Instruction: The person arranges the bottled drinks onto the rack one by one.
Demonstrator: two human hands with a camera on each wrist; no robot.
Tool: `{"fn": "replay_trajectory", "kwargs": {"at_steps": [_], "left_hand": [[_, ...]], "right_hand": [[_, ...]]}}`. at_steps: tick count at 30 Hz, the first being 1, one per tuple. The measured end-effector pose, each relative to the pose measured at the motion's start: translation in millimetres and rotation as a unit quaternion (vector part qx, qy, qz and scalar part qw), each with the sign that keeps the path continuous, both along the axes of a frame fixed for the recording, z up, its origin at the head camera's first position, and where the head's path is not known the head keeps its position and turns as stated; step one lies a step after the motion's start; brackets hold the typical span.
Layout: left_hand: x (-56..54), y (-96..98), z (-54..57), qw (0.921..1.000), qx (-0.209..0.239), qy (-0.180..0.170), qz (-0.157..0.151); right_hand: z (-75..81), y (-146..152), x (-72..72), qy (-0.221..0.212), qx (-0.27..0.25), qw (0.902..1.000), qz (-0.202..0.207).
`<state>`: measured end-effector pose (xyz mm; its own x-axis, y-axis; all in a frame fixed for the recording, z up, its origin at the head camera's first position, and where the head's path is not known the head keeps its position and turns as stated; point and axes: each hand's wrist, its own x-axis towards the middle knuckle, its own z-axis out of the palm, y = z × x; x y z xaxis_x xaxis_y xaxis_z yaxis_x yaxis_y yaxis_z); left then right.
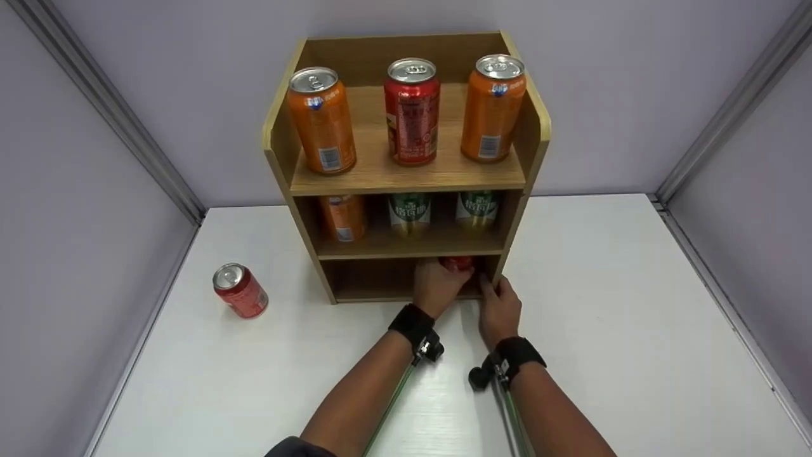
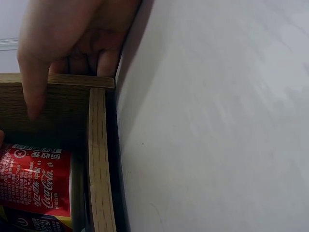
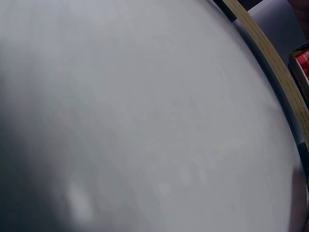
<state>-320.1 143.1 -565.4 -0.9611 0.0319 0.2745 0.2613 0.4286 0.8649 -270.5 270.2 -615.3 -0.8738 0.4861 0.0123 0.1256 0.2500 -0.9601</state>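
Note:
In the head view, my left hand reaches into the bottom compartment of a wooden shelf and holds a red Coca-Cola can near the right side. The can's printed side shows in the left wrist view, with one fingertip at the frame's left edge. My right hand grips the lower right side panel, thumb inside and fingers outside. The right wrist view mostly shows white tabletop, with the shelf's bottom edge at right.
Two orange cans flank a red can on top. An orange can and two green-and-gold cans stand on the middle level. Another red can stands on the white table, left of the shelf.

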Motion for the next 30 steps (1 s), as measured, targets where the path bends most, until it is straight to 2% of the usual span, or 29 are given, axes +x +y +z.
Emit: {"fn": "replay_trajectory", "kwargs": {"at_steps": [8, 20, 23, 26, 30], "left_hand": [[0.0, -3.1, -0.4, 1.0, 0.002, -0.004, 0.0], [0.1, -3.3, -2.2, 0.9995, 0.012, 0.027, 0.01], [0.7, -3.3, -3.9, 0.9994, 0.0, 0.029, 0.018], [2.7, -3.0, -6.1, 0.9994, -0.013, 0.023, 0.024], [7.1, -2.2, -7.5, 0.9995, -0.027, 0.003, 0.014]], "right_hand": [[-0.7, -2.4, 0.0, 0.003, 0.001, 1.0, -0.002], [-0.3, -3.8, -1.0, 0.012, 0.002, 0.9999, -0.003], [-1.1, -3.7, -0.6, 0.009, 0.002, 1.0, -0.001], [-1.9, -3.2, -0.5, 0.005, -0.007, 1.0, -0.001], [-3.1, -1.1, -0.1, 0.0, -0.013, 0.9999, -0.004]]}}
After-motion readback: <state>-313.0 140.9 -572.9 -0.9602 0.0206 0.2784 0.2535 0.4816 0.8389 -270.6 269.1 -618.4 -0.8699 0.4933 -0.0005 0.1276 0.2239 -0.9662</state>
